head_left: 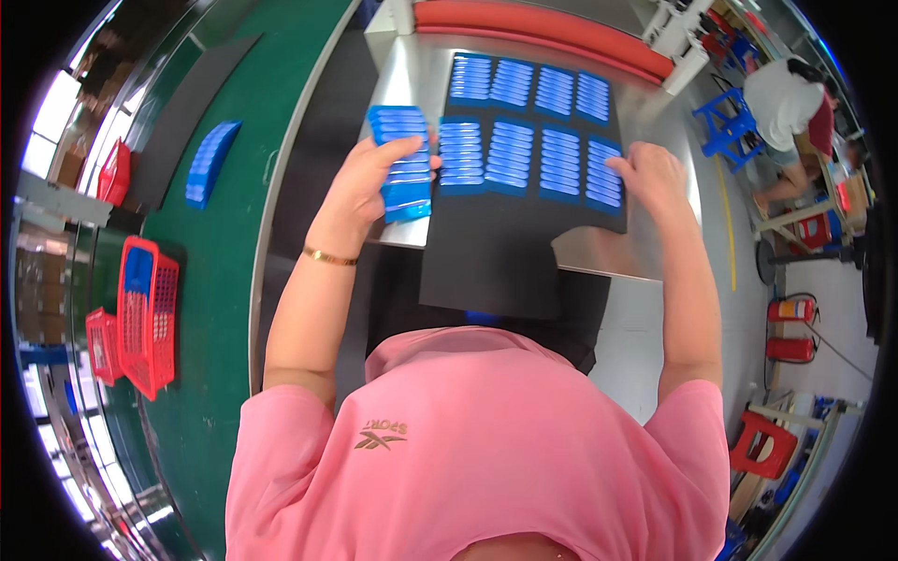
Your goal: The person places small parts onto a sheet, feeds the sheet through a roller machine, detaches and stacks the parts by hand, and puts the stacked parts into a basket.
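Note:
My left hand (pixel 360 178) is closed on a blue ribbed pack (pixel 407 173), thumb over its upper face, held just left of the rows. Its ribs are shiny, pale blue and run crosswise. Similar blue packs lie on a black sheet (pixel 491 257) in two rows, a far row (pixel 508 84) and a near row (pixel 510 154). At the right end of the near row, my right hand (pixel 658 178) has its fingers bent and its thumb and fingertips at the edge of the last pack (pixel 603 173). Part of that pack is behind the fingers.
A red roller (pixel 543 37) spans the far side of the metal table (pixel 580 252). On the green surface to the left lie another blue pack (pixel 212 164) and a long black strip (pixel 196 112). Red baskets (pixel 164 318) stand nearer. Another person (pixel 786 103) sits at the far right.

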`<state>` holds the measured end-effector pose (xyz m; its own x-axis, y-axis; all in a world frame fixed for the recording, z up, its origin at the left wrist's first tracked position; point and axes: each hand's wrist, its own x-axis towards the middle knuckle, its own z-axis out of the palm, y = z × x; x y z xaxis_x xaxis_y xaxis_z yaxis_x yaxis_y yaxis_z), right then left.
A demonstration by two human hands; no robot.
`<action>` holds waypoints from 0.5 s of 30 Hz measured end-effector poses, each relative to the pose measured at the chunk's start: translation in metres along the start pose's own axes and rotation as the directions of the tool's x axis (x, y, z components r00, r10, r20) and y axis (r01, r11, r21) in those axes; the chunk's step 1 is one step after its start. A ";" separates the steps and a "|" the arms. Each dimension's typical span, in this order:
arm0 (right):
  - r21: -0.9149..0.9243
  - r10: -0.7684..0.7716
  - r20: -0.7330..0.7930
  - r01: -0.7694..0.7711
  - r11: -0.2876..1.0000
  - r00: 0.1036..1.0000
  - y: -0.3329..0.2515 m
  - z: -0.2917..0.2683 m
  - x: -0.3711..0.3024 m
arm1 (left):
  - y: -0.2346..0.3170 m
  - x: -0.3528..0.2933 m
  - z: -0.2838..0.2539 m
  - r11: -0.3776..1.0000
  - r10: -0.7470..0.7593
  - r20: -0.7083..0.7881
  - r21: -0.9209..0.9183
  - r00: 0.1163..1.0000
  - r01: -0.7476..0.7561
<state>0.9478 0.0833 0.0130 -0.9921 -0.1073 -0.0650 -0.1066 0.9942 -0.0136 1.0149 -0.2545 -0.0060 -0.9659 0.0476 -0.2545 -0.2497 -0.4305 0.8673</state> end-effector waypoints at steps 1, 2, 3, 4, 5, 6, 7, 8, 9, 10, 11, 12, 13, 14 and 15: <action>0.036 -0.049 -0.133 0.054 0.998 0.990 -0.007 -0.002 -0.005 | -0.001 0.003 -0.001 1.000 -0.011 0.023 -0.005 1.000 0.011; 0.067 -0.089 -0.265 0.111 0.992 0.960 -0.014 -0.002 -0.010 | 0.001 0.004 -0.003 1.000 -0.005 0.008 -0.007 1.000 0.005; 0.086 -0.233 -0.377 0.284 0.955 0.897 -0.023 0.009 -0.010 | 0.003 0.005 -0.005 0.998 -0.045 0.046 0.034 0.998 0.044; 0.117 -0.319 -0.429 0.402 0.908 0.845 -0.038 0.014 -0.015 | 0.003 0.007 -0.004 0.994 -0.092 0.092 0.076 0.992 0.085; 0.141 -0.458 -0.511 0.597 0.790 0.727 -0.054 0.022 -0.017 | 0.003 0.009 -0.002 0.993 -0.084 0.088 0.085 0.993 0.076; 0.186 -0.551 -0.447 0.676 0.713 0.705 -0.069 0.024 -0.021 | 0.002 0.010 -0.001 0.994 -0.080 0.083 0.083 0.993 0.074; 0.147 -0.676 -0.374 0.760 0.633 0.635 -0.081 0.027 -0.023 | 0.003 0.011 -0.001 0.994 -0.084 0.093 0.073 0.992 0.077; 0.146 -0.680 -0.374 0.765 0.628 0.630 -0.093 0.029 -0.026 | 0.003 0.012 -0.002 0.995 -0.088 0.107 0.064 0.990 0.082; 0.115 -0.722 -0.329 0.785 0.609 0.609 -0.104 0.029 -0.029 | 0.002 0.016 -0.005 0.995 -0.088 0.132 0.064 0.987 0.081; 0.085 -0.759 -0.282 0.804 0.589 0.586 -0.112 0.029 -0.030 | 0.003 0.018 -0.005 0.995 -0.084 0.128 0.062 0.988 0.076; 0.058 -0.752 -0.118 0.760 0.647 0.649 -0.115 0.028 -0.031 | 0.003 0.019 -0.004 0.994 -0.088 0.124 0.070 0.988 0.080; 0.056 -0.756 -0.117 0.764 0.642 0.644 -0.115 0.030 -0.031 | 0.002 0.020 -0.003 0.994 -0.092 0.120 0.076 0.988 0.083; 0.048 -0.738 -0.088 0.742 0.668 0.670 -0.113 0.034 -0.032 | 0.003 0.021 -0.003 0.994 -0.095 0.127 0.073 0.987 0.086; 0.039 -0.717 -0.057 0.720 0.693 0.694 -0.110 0.036 -0.031 | 0.003 0.022 -0.002 0.994 -0.091 0.120 0.068 0.989 0.083; 0.038 -0.724 -0.054 0.726 0.687 0.688 -0.107 0.035 -0.029 | 0.004 0.024 -0.001 0.993 -0.096 0.116 0.080 0.989 0.087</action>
<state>0.9899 -0.0200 -0.0189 -0.6090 -0.7929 0.0194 -0.7907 0.6049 -0.0944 0.9910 -0.2565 -0.0090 -0.9390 0.1930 -0.2847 -0.3371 -0.3512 0.8735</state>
